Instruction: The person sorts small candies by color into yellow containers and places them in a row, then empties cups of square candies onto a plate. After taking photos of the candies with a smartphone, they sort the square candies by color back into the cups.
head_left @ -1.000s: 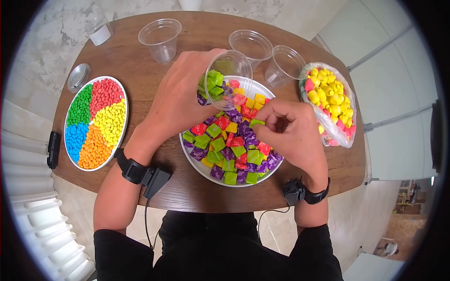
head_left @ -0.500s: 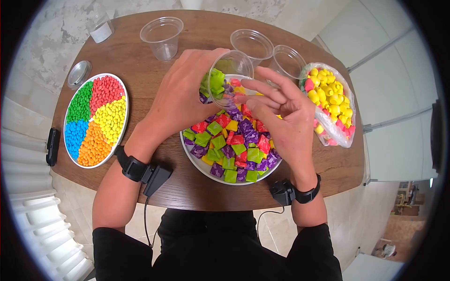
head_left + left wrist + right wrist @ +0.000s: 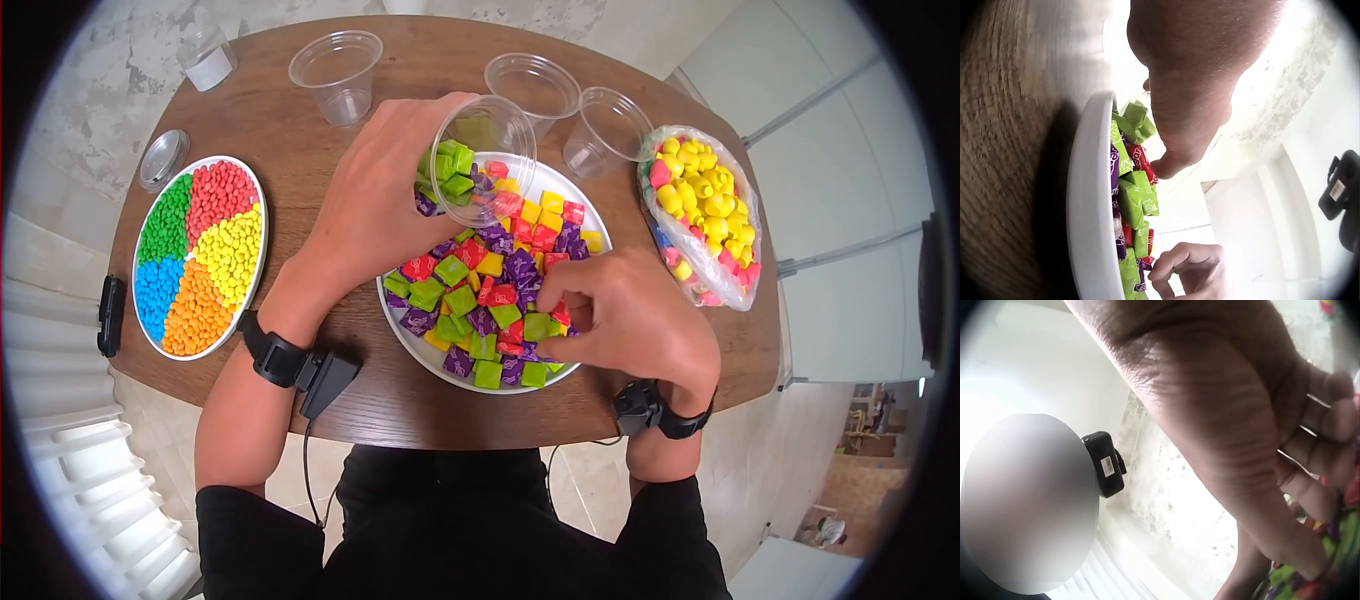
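My left hand [image 3: 370,190] grips a tilted clear plastic cup [image 3: 505,125] above the white plate [image 3: 572,186]. Inside the cup lie several green-wrapped candies [image 3: 453,160]. The plate is heaped with square candies in purple, red, yellow and green wrappers. Over its right side, my right hand [image 3: 635,315] reaches down, thumb and index finger apart on either side of a green candy [image 3: 537,327]. The left wrist view shows that hand's bent fingers [image 3: 1175,259] right at the heap beyond the plate's wall [image 3: 1088,206]. Its other fingers are partly hidden in the head view.
To the left stands an oval plate of small colour-sorted candies [image 3: 250,270], with a round lid [image 3: 165,160] by it. Clear cups [image 3: 345,95] and a labelled jar [image 3: 208,68] line the back. At right sits a plastic bag of yellow and pink pieces [image 3: 715,205].
My right hand went from the heap up to the cup's mouth with fingers spread, then back down to the plate's right side. The left hand and cup stay nearly in place.
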Tool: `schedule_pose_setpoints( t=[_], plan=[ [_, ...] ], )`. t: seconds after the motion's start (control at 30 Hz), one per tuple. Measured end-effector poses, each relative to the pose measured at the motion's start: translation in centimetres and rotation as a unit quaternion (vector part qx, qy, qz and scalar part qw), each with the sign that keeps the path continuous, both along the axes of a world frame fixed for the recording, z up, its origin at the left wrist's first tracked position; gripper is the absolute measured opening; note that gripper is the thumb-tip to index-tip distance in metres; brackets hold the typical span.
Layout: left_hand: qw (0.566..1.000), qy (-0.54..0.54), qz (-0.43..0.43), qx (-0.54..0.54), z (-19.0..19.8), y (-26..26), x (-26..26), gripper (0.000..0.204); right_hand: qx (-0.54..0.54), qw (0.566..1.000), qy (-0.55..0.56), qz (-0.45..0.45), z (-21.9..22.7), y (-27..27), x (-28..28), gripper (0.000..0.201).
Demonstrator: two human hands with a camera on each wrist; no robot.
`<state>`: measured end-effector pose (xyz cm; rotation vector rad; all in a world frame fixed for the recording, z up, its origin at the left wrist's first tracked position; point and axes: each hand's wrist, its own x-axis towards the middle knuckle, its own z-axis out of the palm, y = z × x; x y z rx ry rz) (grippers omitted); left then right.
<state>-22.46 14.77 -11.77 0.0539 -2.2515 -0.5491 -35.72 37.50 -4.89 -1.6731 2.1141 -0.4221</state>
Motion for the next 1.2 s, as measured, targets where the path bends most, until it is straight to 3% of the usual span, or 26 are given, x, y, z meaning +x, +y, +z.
schedule_pose_setpoints(
  t=[0.1,0.53,0.6,0.83,0.9,0.93,0.97,1.07,1.13,1.17,1.2],
  plan=[
    [1.000,-0.020,-0.004,0.018,0.1,0.0,0.1,0.085,0.029,0.999,0.022,0.027,-0.2,-0.1,0.6,0.017],
    [1.000,0.002,-0.001,-0.001,0.0,-0.1,0.0,0.085,-0.007,1.000,0.008,0.000,-1.2,-0.6,0.5,0.010],
    [0.999,-0.035,0.009,0.012,0.2,-0.1,0.2,0.086,-0.077,0.996,-0.005,-0.041,-1.4,-0.8,0.4,0.010],
    [0.999,-0.038,0.008,0.014,0.0,-0.1,0.2,0.087,-0.128,0.978,-0.117,-0.117,-1.3,-1.0,0.3,0.006],
    [0.999,-0.034,0.009,0.009,0.0,0.0,0.1,0.088,-0.240,0.914,-0.256,-0.204,-2.2,-1.9,0.7,0.006],
    [0.999,-0.034,0.011,0.009,0.1,0.0,0.2,0.088,-0.239,0.914,-0.256,-0.202,-2.2,-2.7,1.4,0.006],
    [0.999,-0.036,0.010,0.009,0.1,0.0,0.3,0.088,-0.339,0.854,-0.327,-0.220,-2.2,-3.7,2.4,0.011],
    [1.000,-0.022,0.007,0.002,0.0,0.0,0.1,0.088,-0.432,0.784,-0.385,-0.225,-2.4,-3.5,2.1,0.021],
    [1.000,-0.007,0.007,-0.004,0.0,0.0,0.1,0.088,-0.304,0.877,-0.336,-0.158,-2.3,-2.2,0.6,0.018],
    [1.000,-0.007,0.008,-0.004,-0.1,0.0,0.1,0.087,-0.304,0.878,-0.336,-0.157,-2.1,-1.9,0.3,0.018],
    [1.000,-0.007,0.008,-0.002,-0.1,0.0,0.2,0.087,-0.243,0.919,-0.264,-0.163,-1.7,-1.6,0.2,0.010]
  ],
)
